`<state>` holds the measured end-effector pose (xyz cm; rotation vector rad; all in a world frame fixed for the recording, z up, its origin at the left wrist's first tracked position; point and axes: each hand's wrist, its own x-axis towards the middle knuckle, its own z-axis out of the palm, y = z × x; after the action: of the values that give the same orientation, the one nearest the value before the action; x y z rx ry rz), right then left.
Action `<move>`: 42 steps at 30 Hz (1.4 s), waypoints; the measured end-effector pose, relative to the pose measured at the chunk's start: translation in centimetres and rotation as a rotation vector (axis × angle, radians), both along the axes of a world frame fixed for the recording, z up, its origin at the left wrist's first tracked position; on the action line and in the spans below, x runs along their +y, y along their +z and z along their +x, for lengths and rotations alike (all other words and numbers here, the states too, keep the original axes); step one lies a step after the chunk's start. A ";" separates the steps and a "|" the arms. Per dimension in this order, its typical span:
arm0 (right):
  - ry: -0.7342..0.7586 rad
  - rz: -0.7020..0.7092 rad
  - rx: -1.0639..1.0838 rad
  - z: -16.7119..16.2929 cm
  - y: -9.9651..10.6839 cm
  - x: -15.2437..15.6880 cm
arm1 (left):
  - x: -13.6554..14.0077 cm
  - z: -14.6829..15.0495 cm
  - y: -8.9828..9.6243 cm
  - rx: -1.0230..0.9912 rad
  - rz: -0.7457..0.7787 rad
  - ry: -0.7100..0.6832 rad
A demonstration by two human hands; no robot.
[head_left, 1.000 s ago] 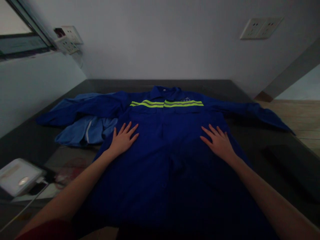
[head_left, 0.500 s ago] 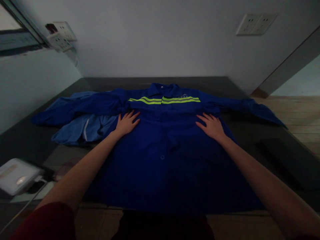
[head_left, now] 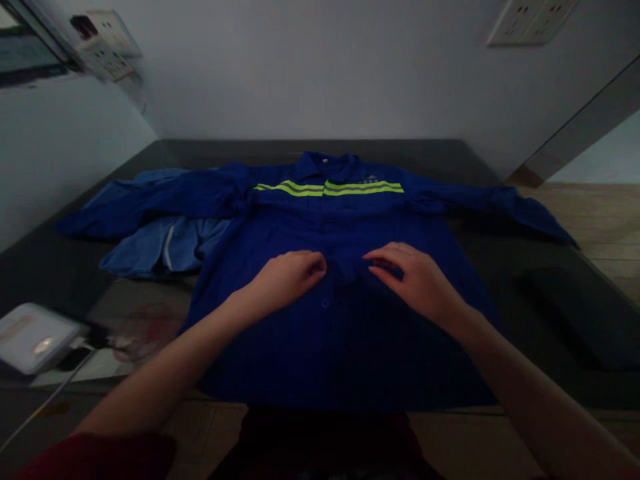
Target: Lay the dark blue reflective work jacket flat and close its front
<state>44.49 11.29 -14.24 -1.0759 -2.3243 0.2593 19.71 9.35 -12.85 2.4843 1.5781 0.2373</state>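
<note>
A dark blue long-sleeved work shirt [head_left: 280, 347] lies spread front side up, its collar away from me and its sleeves stretched out to both sides. Yellow-green and grey reflective bands cross its chest. Over the middle of the shirt, left of the button line, my left hand [head_left: 293, 273] has its fingers curled and its thumb close against them; whether cloth is pinched there is hidden. My right hand [head_left: 413, 277] is right of the button line, fingers bent, with a small gap between thumb and forefinger and nothing visible in it.
Beneath the shirt is a dark tabletop [head_left: 200, 148]. A lighter blue garment [head_left: 145, 253] lies partly under the left sleeve. A white device [head_left: 37, 337] with a cable sits at the near left, and a flat black object [head_left: 580, 313] at the right. Walls bound the back and left.
Both hands have left the shirt's sides, where they lay flat with fingers spread, and come inward and nearer me. Their fingers are now curled. The view has tilted slightly downward.
</note>
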 end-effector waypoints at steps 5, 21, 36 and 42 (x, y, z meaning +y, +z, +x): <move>0.051 -0.046 -0.198 -4.0 -2.0 -3.0 | -2.1 1.4 -2.8 0.031 0.007 0.085; -0.141 -0.190 -0.049 -3.7 -4.3 -2.1 | -2.2 0.4 -5.1 -0.117 -0.050 0.006; -0.284 -0.304 0.170 -1.0 -4.6 -1.6 | -3.4 1.2 -4.7 0.077 0.029 -0.050; -0.310 -0.303 0.080 -0.6 -4.6 -1.6 | -3.6 1.8 -4.1 0.225 0.094 -0.092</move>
<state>43.92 9.72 -18.82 -1.5233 -2.0528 0.5347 21.55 5.77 -16.95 2.7308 1.5605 0.0196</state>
